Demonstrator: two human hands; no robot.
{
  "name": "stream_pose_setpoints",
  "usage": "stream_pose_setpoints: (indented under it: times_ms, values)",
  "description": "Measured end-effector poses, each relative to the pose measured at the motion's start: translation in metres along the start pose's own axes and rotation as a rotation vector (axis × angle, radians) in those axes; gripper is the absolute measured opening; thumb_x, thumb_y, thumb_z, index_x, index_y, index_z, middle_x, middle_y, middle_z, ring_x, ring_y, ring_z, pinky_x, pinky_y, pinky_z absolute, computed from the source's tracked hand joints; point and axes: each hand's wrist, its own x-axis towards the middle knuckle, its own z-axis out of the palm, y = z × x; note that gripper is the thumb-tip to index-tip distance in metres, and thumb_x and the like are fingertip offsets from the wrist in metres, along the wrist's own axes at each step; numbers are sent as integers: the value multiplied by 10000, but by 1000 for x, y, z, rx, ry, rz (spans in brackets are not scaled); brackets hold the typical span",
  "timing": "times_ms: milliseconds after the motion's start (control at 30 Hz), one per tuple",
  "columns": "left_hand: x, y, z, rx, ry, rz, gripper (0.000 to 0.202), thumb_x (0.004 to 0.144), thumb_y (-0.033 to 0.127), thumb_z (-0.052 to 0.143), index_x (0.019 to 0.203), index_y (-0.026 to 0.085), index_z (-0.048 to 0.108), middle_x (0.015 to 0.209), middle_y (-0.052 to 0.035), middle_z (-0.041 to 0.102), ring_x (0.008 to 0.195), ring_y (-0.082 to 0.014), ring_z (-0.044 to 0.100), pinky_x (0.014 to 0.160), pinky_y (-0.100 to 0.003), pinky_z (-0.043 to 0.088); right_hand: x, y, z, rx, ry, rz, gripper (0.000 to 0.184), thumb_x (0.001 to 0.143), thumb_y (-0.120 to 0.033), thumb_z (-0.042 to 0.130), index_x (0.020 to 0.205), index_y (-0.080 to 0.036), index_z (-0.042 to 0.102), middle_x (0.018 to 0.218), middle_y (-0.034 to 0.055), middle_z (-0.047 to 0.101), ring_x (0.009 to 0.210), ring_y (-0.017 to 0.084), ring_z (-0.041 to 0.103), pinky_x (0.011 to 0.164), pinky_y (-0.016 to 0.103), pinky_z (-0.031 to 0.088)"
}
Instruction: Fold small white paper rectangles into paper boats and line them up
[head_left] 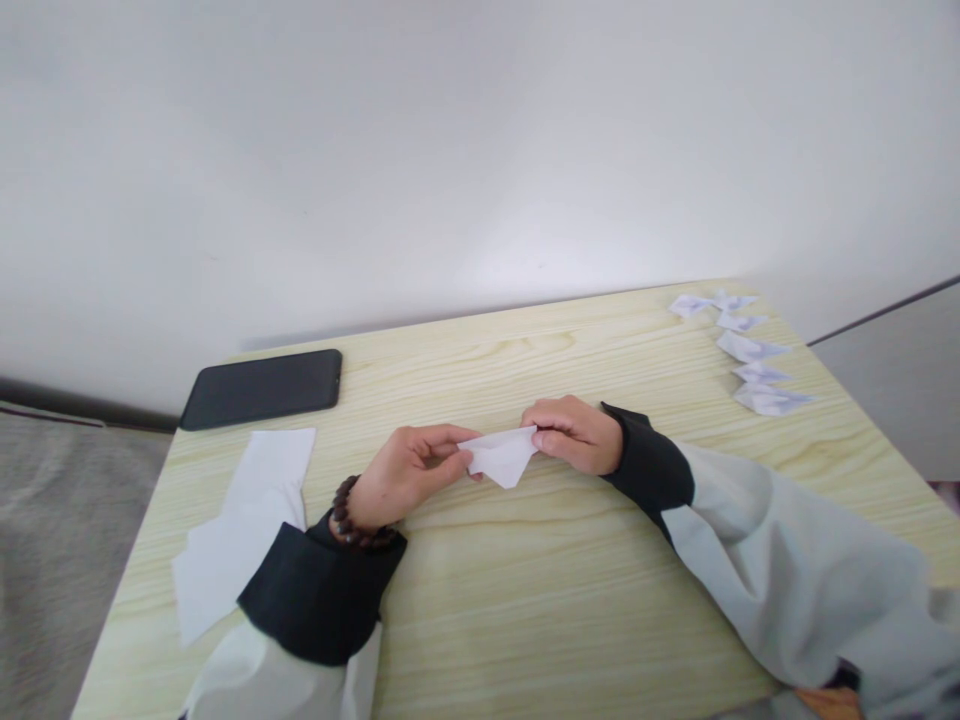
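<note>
A small folded piece of white paper (pixel 504 456) is held just above the light wooden table (pixel 570 610), between both hands. My left hand (pixel 409 472) pinches its left end, fingers closed on the fold; a dark bead bracelet sits on that wrist. My right hand (pixel 574 433) grips the right end with fingers curled over the paper's top edge. Both forearms wear pale sleeves with black cuffs.
Flat white paper sheets (pixel 240 525) lie at the table's left, partly under my left sleeve. A black phone (pixel 262 387) rests face down at the far left corner. Several folded white paper shapes (pixel 746 355) line the far right edge. A white wall stands behind.
</note>
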Motion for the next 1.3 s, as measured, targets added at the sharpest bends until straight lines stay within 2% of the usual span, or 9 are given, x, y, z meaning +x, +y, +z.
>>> stream_pose_setpoints:
  times_ms: [200, 367, 467, 633, 767, 967, 1100, 1200, 1300]
  values:
    - [4, 6, 12, 176, 168, 2, 263, 778, 359, 610, 887, 131, 681, 776, -40, 729, 656, -141, 653, 581, -191, 495, 0, -3, 5, -103, 49, 53, 274, 877, -311, 422, 637, -181, 442, 542, -28, 441, 502, 92, 397, 499, 205, 293]
    - [5, 10, 26, 279, 309, 35, 222, 759, 352, 634, 815, 150, 706, 725, -18, 724, 618, -132, 635, 557, -195, 485, -2, 0, 9, -146, 71, 37, 235, 869, -285, 432, 674, -172, 501, 541, -25, 457, 511, 98, 412, 511, 206, 307]
    - [5, 11, 33, 349, 347, 57, 213, 763, 349, 631, 814, 163, 722, 765, -23, 729, 669, -145, 644, 595, -209, 486, -1, 1, 12, -195, 86, -6, 236, 882, -290, 432, 712, -167, 541, 551, -17, 484, 530, 107, 429, 541, 217, 328]
    - [5, 11, 38, 444, 348, 81, 178, 767, 289, 607, 817, 172, 731, 776, -23, 721, 693, -150, 635, 638, -227, 470, 0, 2, 15, -245, 74, -89, 252, 911, -288, 402, 753, -167, 559, 610, 6, 553, 565, 114, 462, 589, 235, 354]
    - [4, 11, 30, 453, 281, 56, 211, 775, 268, 572, 871, 183, 739, 770, -25, 716, 699, -156, 627, 622, -232, 461, 0, 1, 13, -206, 76, -103, 253, 918, -271, 386, 770, -165, 562, 638, 15, 576, 600, 113, 488, 610, 225, 378]
    - [0, 9, 9, 200, 78, 22, 301, 788, 275, 557, 1023, 148, 695, 955, -55, 724, 838, -189, 659, 764, -266, 510, -2, -2, 6, -110, 97, 22, 239, 898, -292, 428, 741, -158, 549, 579, -18, 507, 515, 84, 431, 502, 192, 332]
    - [0, 4, 8, 97, 147, 8, 335, 795, 333, 588, 1046, 129, 674, 939, -68, 726, 831, -192, 667, 763, -278, 528, -2, -2, 4, -73, 113, 79, 223, 887, -285, 447, 747, -149, 554, 568, -28, 490, 485, 71, 411, 470, 184, 316]
    - [2, 3, 12, 135, 243, 46, 295, 786, 351, 615, 968, 134, 698, 873, -64, 733, 784, -181, 668, 729, -265, 534, -1, -3, 6, -84, 145, 71, 198, 887, -280, 462, 776, -150, 562, 589, -23, 511, 492, 72, 423, 473, 185, 333]
    - [5, 4, 15, 224, 352, 139, 239, 790, 339, 621, 882, 139, 714, 851, -69, 728, 780, -176, 658, 719, -266, 535, 0, -3, 8, -121, 244, 10, 146, 886, -258, 487, 843, -156, 581, 693, 15, 570, 575, 92, 489, 516, 200, 389]
